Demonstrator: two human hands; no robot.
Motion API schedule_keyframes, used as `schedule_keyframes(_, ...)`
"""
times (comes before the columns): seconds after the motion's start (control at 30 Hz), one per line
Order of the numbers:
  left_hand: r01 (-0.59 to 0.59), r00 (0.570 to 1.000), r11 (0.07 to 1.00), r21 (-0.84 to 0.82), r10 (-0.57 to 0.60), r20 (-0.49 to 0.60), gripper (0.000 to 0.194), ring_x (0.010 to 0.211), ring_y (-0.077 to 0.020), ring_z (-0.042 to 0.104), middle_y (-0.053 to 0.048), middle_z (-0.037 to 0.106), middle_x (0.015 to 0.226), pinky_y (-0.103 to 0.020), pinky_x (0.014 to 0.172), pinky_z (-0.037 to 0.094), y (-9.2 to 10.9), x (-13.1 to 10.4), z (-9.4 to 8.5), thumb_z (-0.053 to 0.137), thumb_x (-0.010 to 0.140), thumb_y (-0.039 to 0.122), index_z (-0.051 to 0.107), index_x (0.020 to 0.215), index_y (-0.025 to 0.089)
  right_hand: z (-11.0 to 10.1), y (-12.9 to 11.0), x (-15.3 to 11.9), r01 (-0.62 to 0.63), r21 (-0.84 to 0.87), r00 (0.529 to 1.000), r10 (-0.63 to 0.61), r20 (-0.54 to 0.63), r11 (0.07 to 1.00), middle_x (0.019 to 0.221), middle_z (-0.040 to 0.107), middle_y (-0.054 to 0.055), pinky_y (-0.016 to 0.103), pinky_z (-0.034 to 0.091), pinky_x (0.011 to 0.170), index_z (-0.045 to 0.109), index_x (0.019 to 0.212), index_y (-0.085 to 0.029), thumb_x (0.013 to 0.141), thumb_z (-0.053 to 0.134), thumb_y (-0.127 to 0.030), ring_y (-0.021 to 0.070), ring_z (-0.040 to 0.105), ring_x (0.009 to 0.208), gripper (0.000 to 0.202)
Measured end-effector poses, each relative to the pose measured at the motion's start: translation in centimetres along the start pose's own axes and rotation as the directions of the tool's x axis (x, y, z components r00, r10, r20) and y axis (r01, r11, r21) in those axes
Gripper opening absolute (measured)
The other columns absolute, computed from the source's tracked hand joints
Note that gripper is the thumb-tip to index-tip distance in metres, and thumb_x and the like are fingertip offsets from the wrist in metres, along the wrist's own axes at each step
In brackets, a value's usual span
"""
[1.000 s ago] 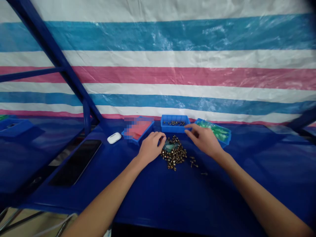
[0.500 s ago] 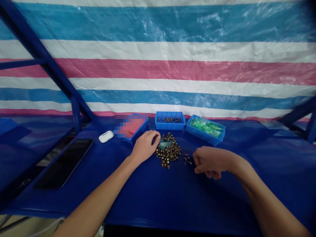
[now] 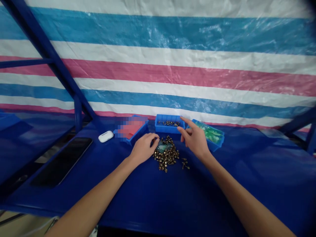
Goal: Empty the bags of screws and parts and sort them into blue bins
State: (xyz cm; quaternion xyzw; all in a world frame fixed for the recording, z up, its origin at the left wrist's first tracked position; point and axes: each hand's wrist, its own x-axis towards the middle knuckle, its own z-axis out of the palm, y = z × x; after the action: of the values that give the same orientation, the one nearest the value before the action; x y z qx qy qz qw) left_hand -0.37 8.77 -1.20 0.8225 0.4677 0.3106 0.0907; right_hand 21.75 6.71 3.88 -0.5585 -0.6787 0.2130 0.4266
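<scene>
A heap of brass-coloured screws (image 3: 166,159) lies on the blue table, with a small clear greenish plastic bag (image 3: 161,147) on top. At the heap's left edge, my left hand (image 3: 144,148) has curled fingers and the thumb close to the fingertips, beside the bag; what is between them is hidden. My right hand (image 3: 196,138) is raised by the right end of the middle blue bin (image 3: 170,129), index finger stretched out and thumb apart, holding nothing visible. Several screws (image 3: 169,123) lie in that bin. A few loose screws (image 3: 185,163) sit right of the heap.
On the left stands a blue bin with red pieces (image 3: 133,128), partly blurred out. A blue bin with green plastic bags (image 3: 213,135) is behind my right hand. A white case (image 3: 106,136) and a black phone (image 3: 63,161) lie left. Striped sheeting (image 3: 172,75) hangs behind.
My right hand has moved from the loose screws up and left to the middle bin, and its index finger has straightened. My left hand stays by the heap. The view has shifted slightly.
</scene>
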Motion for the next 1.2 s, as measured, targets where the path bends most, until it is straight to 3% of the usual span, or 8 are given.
schedule_keyframes(0.1,-0.004,1.000,1.000,0.000,0.004,0.002,0.017,0.082,-0.0180,0.062,-0.002,0.067,0.088,-0.031,0.074,0.048,0.0,0.0,-0.1,0.047,0.094,0.025,0.062,0.101,0.023,-0.2,1.9,-0.2,0.006,-0.106,1.000,-0.003,0.028,0.994,0.049,0.060,-0.005,0.028,0.047,0.057,0.038,0.145,-0.023,0.092,0.051,-0.039,0.0139,0.053,0.042,0.057)
schedule_keyframes(0.2,-0.008,1.000,1.000,-0.004,0.008,0.010,0.017,0.084,-0.0180,0.062,-0.002,0.067,0.090,-0.031,0.075,0.049,0.0,0.0,0.0,0.047,0.094,0.026,0.062,0.102,0.023,-1.0,3.2,-1.0,0.023,-0.211,0.998,-0.008,0.070,0.977,0.049,0.059,-0.004,0.028,0.046,0.057,0.056,0.130,-0.021,0.092,0.050,-0.040,0.0154,0.056,0.046,0.042)
schedule_keyframes(0.3,0.001,1.000,1.000,-0.010,-0.001,0.019,0.017,0.085,-0.0180,0.062,-0.002,0.068,0.092,-0.032,0.076,0.049,0.0,0.0,0.0,0.048,0.094,0.026,0.063,0.102,0.023,-1.4,3.7,-1.2,0.072,-0.285,0.981,-0.017,0.192,0.956,0.055,0.062,-0.001,0.029,0.044,0.056,0.069,0.104,-0.021,0.093,0.049,-0.038,0.0173,0.060,0.053,0.028)
schedule_keyframes(0.43,0.001,1.000,1.000,-0.017,-0.001,0.025,0.017,0.081,-0.0169,0.062,-0.001,0.067,0.091,-0.030,0.073,0.049,0.0,0.0,0.0,0.048,0.094,0.026,0.062,0.101,0.023,-0.7,3.8,-1.1,0.224,-0.222,0.922,-0.133,0.363,0.949,0.083,0.070,0.003,0.030,0.048,0.069,0.070,0.100,-0.024,0.092,0.051,-0.030,0.0184,0.064,0.072,0.021)
schedule_keyframes(0.53,0.000,1.000,1.000,-0.023,0.000,0.028,0.016,0.080,-0.0166,0.062,-0.002,0.067,0.090,-0.030,0.071,0.049,0.1,0.0,0.0,0.048,0.094,0.026,0.063,0.100,0.023,-0.3,3.7,-1.2,0.290,-0.157,0.897,-0.211,0.389,0.944,0.094,0.068,0.005,0.030,0.048,0.073,0.069,0.097,-0.023,0.091,0.053,-0.025,0.0179,0.063,0.081,0.017)
schedule_keyframes(0.9,0.017,0.998,0.999,-0.045,-0.015,0.053,0.018,0.079,-0.0164,0.061,-0.001,0.066,0.090,-0.029,0.070,0.046,0.1,-0.1,-0.2,0.046,0.095,0.028,0.062,0.102,0.023,-0.9,3.7,-1.4,0.200,-0.164,0.850,-0.088,0.519,0.966,0.084,0.065,0.003,0.027,0.046,0.065,0.065,0.091,-0.019,0.087,0.059,-0.026,0.0151,0.059,0.071,0.010)
schedule_keyframes(1.07,0.014,0.998,0.999,-0.044,-0.011,0.064,0.017,0.082,-0.0166,0.061,-0.001,0.066,0.091,-0.029,0.073,0.046,-0.1,0.0,-0.1,0.047,0.095,0.028,0.062,0.101,0.024,-0.7,3.8,-1.4,0.246,-0.206,0.866,-0.120,0.485,0.947,0.083,0.063,0.004,0.029,0.045,0.066,0.065,0.087,-0.019,0.087,0.058,-0.022,0.0160,0.058,0.071,0.008)
schedule_keyframes(1.2,0.003,0.999,0.999,-0.048,-0.001,0.047,0.017,0.080,-0.0166,0.060,-0.001,0.065,0.088,-0.029,0.072,0.046,0.0,0.1,-0.1,0.047,0.094,0.026,0.063,0.100,0.023,-0.5,3.6,-1.4,0.075,-0.044,0.914,-0.051,0.402,0.996,0.079,0.065,0.002,0.029,0.047,0.064,0.064,0.087,-0.020,0.085,0.060,-0.029,0.0161,0.060,0.069,0.011)
